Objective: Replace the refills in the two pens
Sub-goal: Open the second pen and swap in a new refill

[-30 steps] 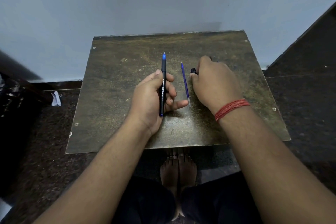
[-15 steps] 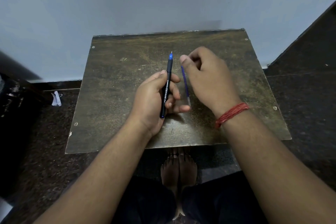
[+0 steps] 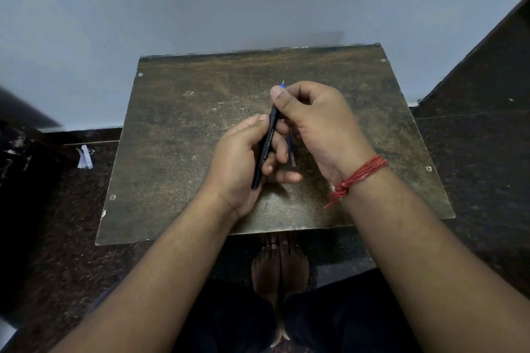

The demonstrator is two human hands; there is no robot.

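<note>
My left hand (image 3: 241,160) is wrapped around the lower barrel of a black pen (image 3: 266,149) that points away from me above the small brown table (image 3: 183,135). The thumb and fingers of my right hand (image 3: 315,120) pinch the pen's blue tip end; only the fine point (image 3: 283,84) shows past the thumb. A loose blue refill (image 3: 291,152) lies on the table under my hands, mostly hidden, with its grey end showing between them. The second pen is hidden behind my right hand.
The table stands against a pale wall (image 3: 229,3). Dark speckled floor (image 3: 473,152) surrounds it. A scrap of white paper (image 3: 84,157) lies on the floor to the left. My bare feet (image 3: 279,261) rest below the table's near edge.
My right hand left the spot on the table by the second pen, moved left and closed on the tip of the held pen. My left hand tilted the pen slightly to the right.
</note>
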